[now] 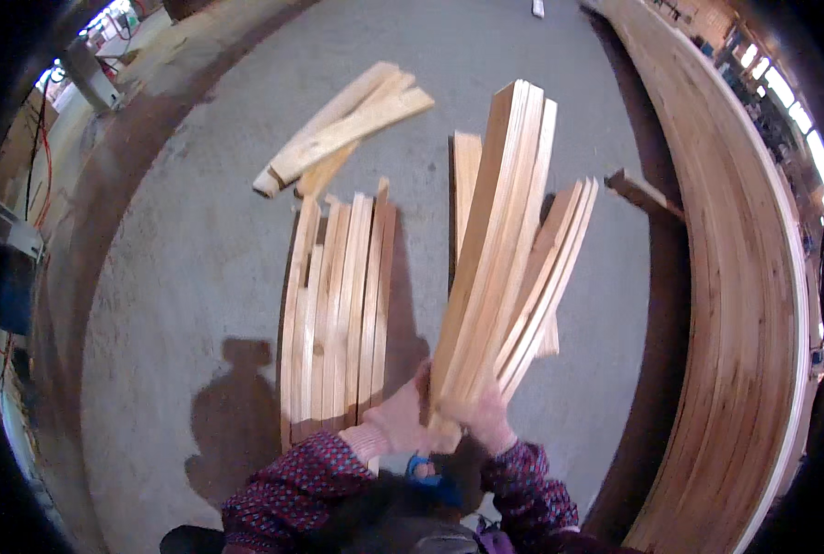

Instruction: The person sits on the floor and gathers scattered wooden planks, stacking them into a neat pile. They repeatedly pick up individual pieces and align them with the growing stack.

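A bundle of long pale wooden strips [487, 268] is raised in front of me, its near end between my two hands. My left hand [401, 417] is closed around the bundle's left side, and my right hand [486, 417] grips its right side. Both hands look covered by pale pink gloves. Much of the fingers is hidden by the wood. More strips [559, 268] fan out to the right of the bundle, partly behind it; whether they are held too, I cannot tell. Left of my hands lies a row of several strips [338, 314] side by side on the grey surface [172, 249].
Beyond the row, a loose crossed pile of wooden pieces [352, 129] lies on the surface. Another board [467, 162] shows behind the bundle. Along the right runs a tall stack of long planks [735, 305], with a short wooden piece [644, 194] jutting beside it.
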`<state>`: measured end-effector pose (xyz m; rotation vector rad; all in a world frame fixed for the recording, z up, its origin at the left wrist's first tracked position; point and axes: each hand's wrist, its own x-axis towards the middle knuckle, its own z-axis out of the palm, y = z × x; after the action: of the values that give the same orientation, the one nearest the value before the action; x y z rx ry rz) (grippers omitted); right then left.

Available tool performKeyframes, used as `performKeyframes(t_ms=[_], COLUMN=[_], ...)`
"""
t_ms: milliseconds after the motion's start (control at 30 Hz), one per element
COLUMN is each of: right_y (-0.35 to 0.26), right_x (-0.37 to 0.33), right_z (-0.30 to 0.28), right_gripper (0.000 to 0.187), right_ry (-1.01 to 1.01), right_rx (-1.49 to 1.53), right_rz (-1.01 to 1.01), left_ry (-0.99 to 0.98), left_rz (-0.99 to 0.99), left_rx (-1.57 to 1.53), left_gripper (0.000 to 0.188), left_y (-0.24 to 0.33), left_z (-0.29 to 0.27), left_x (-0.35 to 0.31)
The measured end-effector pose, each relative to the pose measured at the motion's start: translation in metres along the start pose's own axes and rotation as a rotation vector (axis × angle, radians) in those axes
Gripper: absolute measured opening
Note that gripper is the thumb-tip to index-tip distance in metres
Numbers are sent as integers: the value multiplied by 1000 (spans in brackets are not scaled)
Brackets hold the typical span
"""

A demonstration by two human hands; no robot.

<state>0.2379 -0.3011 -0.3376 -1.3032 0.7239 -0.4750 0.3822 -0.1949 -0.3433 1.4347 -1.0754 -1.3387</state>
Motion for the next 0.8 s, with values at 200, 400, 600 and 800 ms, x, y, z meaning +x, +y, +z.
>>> performKeyframes(t_ms=[200,400,600,800], right_y=[29,32,13,-1], right_x=[-20,-33,-12,-10], right_z=[25,29,53,66], right_gripper=[78,61,59,58], right_ry=[-216,-452,-479,-449], right_rx=[-726,-433,-313,-330], right_rz=[-432,10,94,105], left_ry=[182,326,210,520], left_rz=[330,514,364,336], left_rx=[-379,-125,-176,-133], left_gripper=[98,91,96,92], left_y=[53,39,27,72], left_z=[-39,-25,-30,-13], left_x=[26,8,1,-25])
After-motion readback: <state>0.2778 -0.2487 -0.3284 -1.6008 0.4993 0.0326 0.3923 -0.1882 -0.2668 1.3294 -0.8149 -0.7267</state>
